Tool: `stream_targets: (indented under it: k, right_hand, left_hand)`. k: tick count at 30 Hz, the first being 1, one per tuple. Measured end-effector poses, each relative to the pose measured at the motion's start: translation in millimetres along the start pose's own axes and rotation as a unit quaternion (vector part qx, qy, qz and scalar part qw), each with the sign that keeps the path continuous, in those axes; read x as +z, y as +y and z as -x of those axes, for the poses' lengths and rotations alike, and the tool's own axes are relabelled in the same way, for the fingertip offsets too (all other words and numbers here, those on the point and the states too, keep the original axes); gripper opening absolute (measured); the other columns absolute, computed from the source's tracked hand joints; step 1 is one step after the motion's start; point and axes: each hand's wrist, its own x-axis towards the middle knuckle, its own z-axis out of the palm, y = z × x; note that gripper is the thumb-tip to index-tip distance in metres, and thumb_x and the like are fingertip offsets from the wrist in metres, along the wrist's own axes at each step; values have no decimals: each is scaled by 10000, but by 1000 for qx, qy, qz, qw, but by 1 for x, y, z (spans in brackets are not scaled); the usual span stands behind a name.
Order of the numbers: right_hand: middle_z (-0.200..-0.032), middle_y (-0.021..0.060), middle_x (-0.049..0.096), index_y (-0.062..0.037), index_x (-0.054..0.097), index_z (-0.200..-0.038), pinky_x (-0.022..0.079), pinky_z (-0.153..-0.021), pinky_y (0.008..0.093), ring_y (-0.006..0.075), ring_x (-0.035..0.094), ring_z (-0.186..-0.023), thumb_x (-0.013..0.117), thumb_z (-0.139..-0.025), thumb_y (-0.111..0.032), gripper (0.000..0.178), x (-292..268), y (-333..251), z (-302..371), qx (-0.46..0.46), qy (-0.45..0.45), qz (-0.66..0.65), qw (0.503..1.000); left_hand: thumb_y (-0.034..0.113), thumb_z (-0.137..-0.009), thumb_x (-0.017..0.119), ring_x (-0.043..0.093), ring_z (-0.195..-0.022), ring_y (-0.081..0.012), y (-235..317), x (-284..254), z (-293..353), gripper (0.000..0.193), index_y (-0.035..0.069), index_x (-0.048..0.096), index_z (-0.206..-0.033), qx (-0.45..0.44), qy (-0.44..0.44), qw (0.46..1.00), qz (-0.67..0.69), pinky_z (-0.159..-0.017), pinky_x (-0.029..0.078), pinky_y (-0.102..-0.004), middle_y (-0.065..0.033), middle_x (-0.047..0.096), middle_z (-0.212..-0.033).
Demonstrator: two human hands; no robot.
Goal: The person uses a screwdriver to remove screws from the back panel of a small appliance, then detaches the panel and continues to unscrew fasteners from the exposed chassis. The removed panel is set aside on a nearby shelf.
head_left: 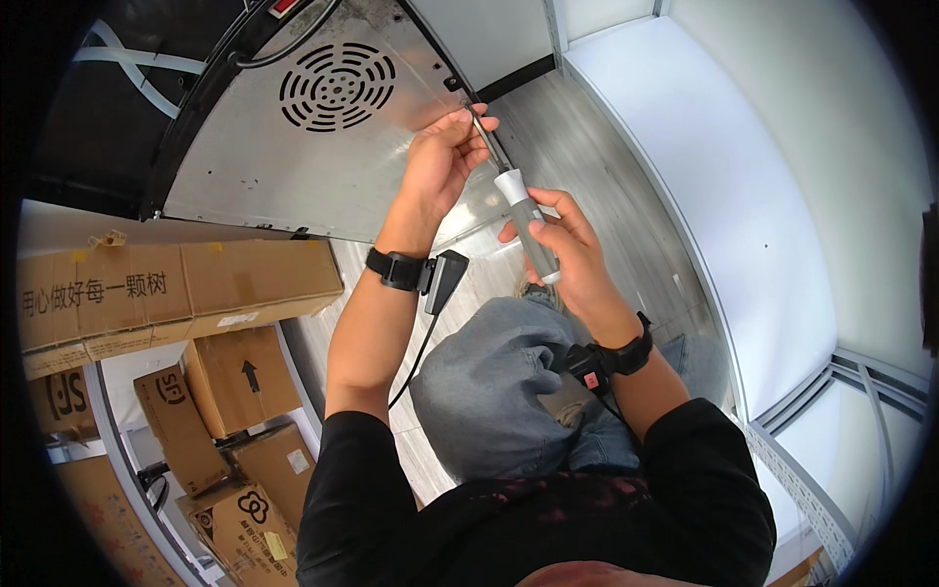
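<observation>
A screwdriver (524,215) with a grey and white handle slants up and left toward the edge of a metal panel (254,161). Its handle lies in my right hand (572,249), thumb on one side and fingers curled around the other. At the far end, the fingers of my left hand (440,166) pinch around the thin shaft close to its tip. That tip is beside the panel's right edge, near a small black fitting (451,84). Whether a screw sits between my left fingertips is too small to tell. The panel is silver, with a round pattern of vent slots.
A black cable (293,51) loops over the panel's top. Long cardboard boxes (259,279) lie at the left, above a rack of smaller cartons (240,377). A white shelf (704,176) curves along the right. My bent knee (489,367) is below my hands, over wood-look flooring (562,147).
</observation>
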Motion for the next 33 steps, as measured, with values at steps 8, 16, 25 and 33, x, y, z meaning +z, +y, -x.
stream_targets:
  k: [8, 16, 25, 33]
  right_hand:
    - [-898, 143, 640, -34, 424, -1234, 423, -466, 246, 97, 514, -543, 467, -900, -125, 349, -4, 1, 3, -10, 8, -17, 1000]
    - [-896, 163, 626, -5, 409, -1238, 421, -480, 263, 123, 513, -534, 473, -889, -134, 377, -6, -7, 4, 10, -8, -104, 994]
    - [-853, 96, 575, -25, 424, -1201, 433, -520, 254, 103, 525, -650, 583, -808, -36, 424, 11, -21, 19, -16, 79, 52, 995]
    - [-889, 79, 551, -29, 422, -1178, 442, -607, 276, 142, 548, -735, 670, -741, -44, 502, 19, 0, 9, -61, 133, 205, 968]
  left_hand:
    - [123, -959, 449, 580, -677, -89, -1, 3, -1, 232, -22, 562, -1099, -5, 3, 1000, 26, -649, 516, -206, -103, 656, -945]
    - [145, -964, 436, 558, -735, -81, 2, 12, 2, 256, -14, 551, -1127, -11, -1, 1000, 11, -686, 505, -210, -81, 641, -972]
    - [90, -911, 518, 551, -683, -121, 22, 41, 26, 113, 33, 509, -1008, -68, 36, 997, 14, -626, 499, -265, -70, 616, -886]
    - [78, -861, 612, 574, -705, -154, 18, 58, 34, 292, 29, 477, -1116, -33, 159, 986, -31, -562, 464, -274, -58, 586, -853]
